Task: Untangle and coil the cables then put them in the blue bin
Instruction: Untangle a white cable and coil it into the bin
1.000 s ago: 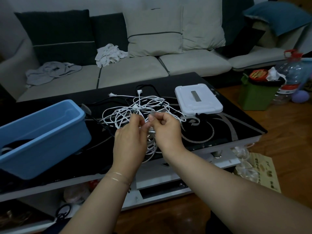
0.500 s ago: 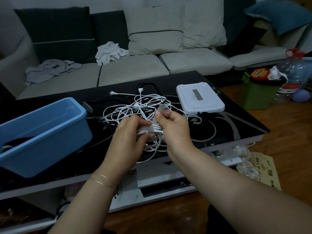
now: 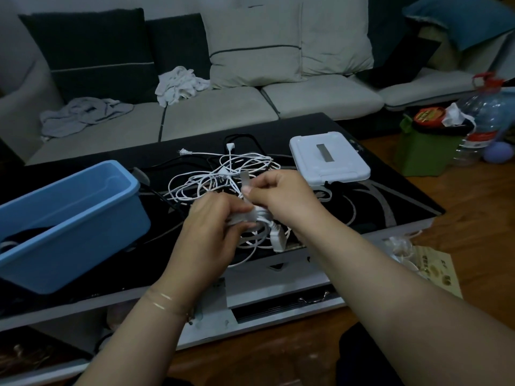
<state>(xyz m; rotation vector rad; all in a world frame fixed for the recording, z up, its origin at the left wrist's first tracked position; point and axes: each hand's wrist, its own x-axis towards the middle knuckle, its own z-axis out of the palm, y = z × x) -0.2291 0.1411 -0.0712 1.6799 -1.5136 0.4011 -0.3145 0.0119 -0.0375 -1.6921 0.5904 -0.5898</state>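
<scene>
A tangle of white cables (image 3: 211, 176) lies on the black glass coffee table (image 3: 390, 201), with a black cable (image 3: 242, 137) looped behind it. My left hand (image 3: 211, 227) grips a bundled white cable (image 3: 256, 215) just above the table's front edge. My right hand (image 3: 281, 193) pinches a grey strap (image 3: 245, 178) at that bundle. A white plug (image 3: 278, 238) hangs below the bundle. The blue bin (image 3: 69, 218) stands at the left of the table, with dark cable inside.
A white flat box (image 3: 328, 160) lies on the table right of the cables. A sofa with cushions and crumpled cloths stands behind. A green bin (image 3: 426, 151) and a water bottle (image 3: 485, 118) stand on the wooden floor at right.
Both hands have drawn the bundle nearer and lower, toward the table's front edge. The right hand has lifted the grey strap above the bundle. The white plug now hangs in view.
</scene>
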